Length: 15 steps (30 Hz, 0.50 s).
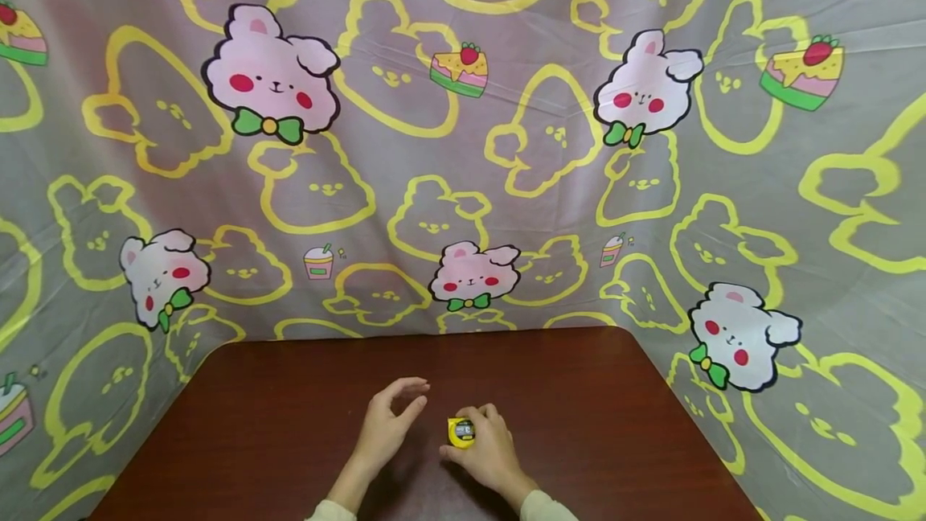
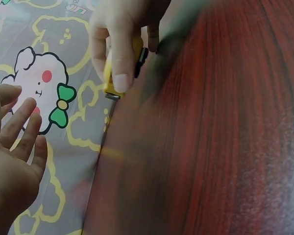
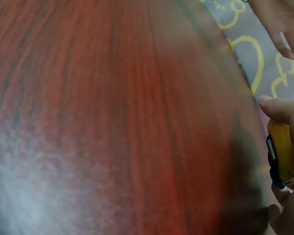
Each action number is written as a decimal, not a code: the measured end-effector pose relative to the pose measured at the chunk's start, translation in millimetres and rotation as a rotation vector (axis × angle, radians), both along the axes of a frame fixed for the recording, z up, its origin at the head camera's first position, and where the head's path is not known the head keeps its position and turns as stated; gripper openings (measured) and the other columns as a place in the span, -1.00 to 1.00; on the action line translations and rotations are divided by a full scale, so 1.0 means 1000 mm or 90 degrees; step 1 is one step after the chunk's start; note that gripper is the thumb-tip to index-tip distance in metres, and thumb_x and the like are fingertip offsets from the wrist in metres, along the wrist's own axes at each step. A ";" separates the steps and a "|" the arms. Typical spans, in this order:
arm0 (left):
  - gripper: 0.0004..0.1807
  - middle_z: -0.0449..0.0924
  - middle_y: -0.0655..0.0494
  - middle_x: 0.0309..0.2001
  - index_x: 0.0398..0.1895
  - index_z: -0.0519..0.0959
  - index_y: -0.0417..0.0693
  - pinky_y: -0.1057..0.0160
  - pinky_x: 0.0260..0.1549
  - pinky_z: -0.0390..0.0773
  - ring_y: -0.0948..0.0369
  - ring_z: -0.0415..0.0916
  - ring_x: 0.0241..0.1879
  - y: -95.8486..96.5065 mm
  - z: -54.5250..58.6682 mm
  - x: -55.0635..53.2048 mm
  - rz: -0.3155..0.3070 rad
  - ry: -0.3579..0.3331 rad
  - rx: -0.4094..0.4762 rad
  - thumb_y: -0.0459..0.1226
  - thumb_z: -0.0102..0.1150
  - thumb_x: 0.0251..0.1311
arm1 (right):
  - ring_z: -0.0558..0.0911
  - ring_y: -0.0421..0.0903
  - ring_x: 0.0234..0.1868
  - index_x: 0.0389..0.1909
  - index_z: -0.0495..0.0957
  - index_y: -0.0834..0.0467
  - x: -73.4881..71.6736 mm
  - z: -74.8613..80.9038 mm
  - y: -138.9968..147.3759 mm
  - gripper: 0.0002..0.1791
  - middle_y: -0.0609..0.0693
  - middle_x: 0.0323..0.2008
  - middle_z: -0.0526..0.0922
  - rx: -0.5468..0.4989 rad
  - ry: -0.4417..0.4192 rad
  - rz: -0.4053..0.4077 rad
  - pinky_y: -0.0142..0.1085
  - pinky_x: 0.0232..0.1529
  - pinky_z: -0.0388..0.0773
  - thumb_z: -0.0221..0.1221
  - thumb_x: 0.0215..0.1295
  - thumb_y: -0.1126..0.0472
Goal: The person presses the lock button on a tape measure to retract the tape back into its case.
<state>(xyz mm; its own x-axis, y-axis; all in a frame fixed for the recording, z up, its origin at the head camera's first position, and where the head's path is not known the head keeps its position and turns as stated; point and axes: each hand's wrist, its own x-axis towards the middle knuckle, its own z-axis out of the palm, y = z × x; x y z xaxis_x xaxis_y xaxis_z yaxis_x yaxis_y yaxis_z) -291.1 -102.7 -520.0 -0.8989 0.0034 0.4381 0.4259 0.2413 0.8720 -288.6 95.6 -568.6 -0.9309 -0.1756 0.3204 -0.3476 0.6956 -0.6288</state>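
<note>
A yellow and black tape measure [image 1: 460,432] is gripped by my right hand [image 1: 489,447], with thumb and fingers around its case. In the left wrist view, the metal end hook shows at the lower tip of the tape measure [image 2: 109,84], and no blade is drawn out. The right wrist view shows the yellow side and black edge of the tape measure [image 3: 285,152] against the palm. My left hand [image 1: 383,427] is off to the left, apart from the tape measure, its fingers loosely bent and holding nothing.
Both hands are over the near half of a dark red-brown wooden table [image 1: 304,392] with rounded far corners. Behind it and along both sides hangs a grey curtain [image 1: 405,159] printed with white rabbits and yellow outlines.
</note>
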 end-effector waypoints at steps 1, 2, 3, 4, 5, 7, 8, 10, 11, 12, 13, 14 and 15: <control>-0.73 0.73 0.10 -0.09 -0.02 0.68 -0.06 0.18 -0.04 0.55 -0.02 0.64 -0.05 0.000 0.000 0.001 0.004 -0.001 0.000 -0.48 0.35 0.26 | 0.47 -0.05 -0.17 -0.02 0.65 0.05 0.000 -0.001 -0.001 -0.36 -0.08 -0.18 0.44 0.007 0.002 -0.003 -0.04 -0.23 0.40 0.62 -0.10 -0.14; -0.73 0.73 0.09 -0.10 -0.02 0.68 -0.08 0.20 -0.05 0.55 -0.04 0.64 -0.05 0.001 -0.001 0.001 0.008 -0.001 0.000 -0.49 0.35 0.26 | 0.47 -0.05 -0.17 -0.02 0.65 0.04 0.001 -0.003 -0.002 -0.36 -0.09 -0.18 0.44 0.013 0.001 -0.005 -0.03 -0.22 0.38 0.62 -0.10 -0.16; -0.73 0.73 0.10 -0.10 -0.02 0.68 -0.09 0.21 -0.06 0.55 -0.04 0.64 -0.06 0.001 -0.001 0.002 0.011 0.000 -0.001 -0.50 0.34 0.26 | 0.47 -0.06 -0.17 -0.02 0.65 0.03 0.001 -0.004 -0.003 -0.36 -0.09 -0.18 0.44 0.019 0.000 -0.006 -0.02 -0.21 0.37 0.62 -0.10 -0.17; -0.73 0.73 0.09 -0.11 -0.02 0.67 -0.10 0.20 -0.07 0.56 -0.04 0.65 -0.06 0.001 -0.001 0.002 0.011 0.000 0.001 -0.51 0.34 0.26 | 0.47 -0.06 -0.17 -0.03 0.65 0.02 0.002 -0.005 -0.003 -0.36 -0.09 -0.18 0.44 0.024 0.001 -0.007 -0.01 -0.21 0.36 0.62 -0.10 -0.17; -0.73 0.73 0.10 -0.11 -0.03 0.68 -0.10 0.20 -0.07 0.57 -0.04 0.65 -0.06 0.000 -0.001 0.003 0.010 0.001 0.003 -0.51 0.34 0.26 | 0.46 -0.06 -0.17 -0.03 0.65 0.01 0.002 -0.006 -0.004 -0.36 -0.10 -0.17 0.45 0.028 0.000 -0.008 -0.01 -0.20 0.35 0.62 -0.10 -0.18; -0.73 0.73 0.13 -0.11 -0.02 0.68 -0.07 0.18 -0.07 0.58 -0.03 0.66 -0.06 -0.001 -0.001 0.003 0.003 -0.001 0.008 -0.49 0.34 0.27 | 0.45 -0.06 -0.16 -0.04 0.64 0.00 0.002 -0.007 -0.005 -0.37 -0.10 -0.17 0.45 0.034 0.001 -0.010 -0.02 -0.20 0.34 0.62 -0.10 -0.18; -0.73 0.73 0.16 -0.11 -0.02 0.68 -0.05 0.17 -0.07 0.58 -0.03 0.66 -0.05 -0.001 -0.001 0.003 0.001 -0.002 0.010 -0.48 0.34 0.27 | 0.45 -0.06 -0.16 -0.04 0.64 -0.01 0.003 -0.007 -0.006 -0.37 -0.10 -0.17 0.45 0.037 0.003 -0.013 -0.03 -0.19 0.33 0.62 -0.11 -0.17; -0.74 0.73 0.17 -0.11 -0.02 0.68 -0.04 0.16 -0.05 0.58 -0.05 0.66 -0.03 -0.002 0.000 0.003 -0.003 -0.005 0.016 -0.47 0.34 0.28 | 0.45 -0.05 -0.15 -0.05 0.63 -0.02 0.003 -0.008 -0.006 -0.37 -0.09 -0.16 0.45 0.042 0.010 -0.016 -0.03 -0.19 0.33 0.63 -0.13 -0.16; -0.74 0.73 0.16 -0.11 -0.02 0.68 -0.04 0.18 -0.05 0.58 -0.08 0.65 -0.03 -0.002 0.000 0.004 -0.003 -0.006 0.018 -0.47 0.34 0.29 | 0.45 -0.05 -0.15 -0.05 0.62 -0.02 0.003 -0.008 -0.006 -0.36 -0.09 -0.16 0.45 0.045 0.013 -0.018 -0.03 -0.19 0.34 0.64 -0.14 -0.16; -0.74 0.74 0.14 -0.11 -0.02 0.68 -0.06 0.20 -0.06 0.58 -0.11 0.65 -0.03 -0.002 0.002 0.005 -0.002 -0.006 0.021 -0.48 0.33 0.29 | 0.45 -0.04 -0.15 -0.05 0.61 -0.03 0.003 -0.008 -0.006 -0.35 -0.09 -0.16 0.44 0.049 0.016 -0.020 -0.03 -0.19 0.34 0.64 -0.15 -0.16; -0.75 0.74 0.12 -0.12 -0.02 0.68 -0.07 0.21 -0.07 0.58 -0.14 0.64 -0.03 -0.001 0.004 0.007 0.000 -0.006 0.022 -0.49 0.33 0.29 | 0.45 -0.04 -0.14 -0.05 0.61 -0.03 0.003 -0.009 -0.006 -0.34 -0.09 -0.16 0.44 0.053 0.018 -0.022 -0.03 -0.19 0.34 0.64 -0.17 -0.16; -0.75 0.74 0.09 -0.12 -0.03 0.67 -0.09 0.23 -0.08 0.58 -0.18 0.63 -0.03 -0.001 0.005 0.008 0.001 -0.005 0.024 -0.51 0.32 0.29 | 0.45 -0.04 -0.13 -0.04 0.60 -0.04 0.003 -0.009 -0.007 -0.33 -0.09 -0.15 0.44 0.057 0.021 -0.024 -0.03 -0.19 0.35 0.65 -0.18 -0.16; -0.75 0.74 0.06 -0.12 -0.03 0.67 -0.11 0.25 -0.09 0.58 -0.21 0.63 -0.03 0.000 0.007 0.010 0.002 -0.004 0.025 -0.52 0.31 0.29 | 0.45 -0.03 -0.13 -0.04 0.60 -0.04 0.002 -0.010 -0.007 -0.32 -0.08 -0.15 0.44 0.061 0.024 -0.026 -0.03 -0.19 0.35 0.65 -0.19 -0.16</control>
<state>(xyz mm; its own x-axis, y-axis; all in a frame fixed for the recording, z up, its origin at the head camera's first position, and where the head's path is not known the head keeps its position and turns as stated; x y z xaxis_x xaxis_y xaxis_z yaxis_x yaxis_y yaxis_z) -281.5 -103.0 -513.2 -0.9016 -0.0164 0.4323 0.4198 0.2077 0.8835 -286.4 88.9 -578.4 -0.9256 -0.1688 0.3387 -0.3395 0.7658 -0.5462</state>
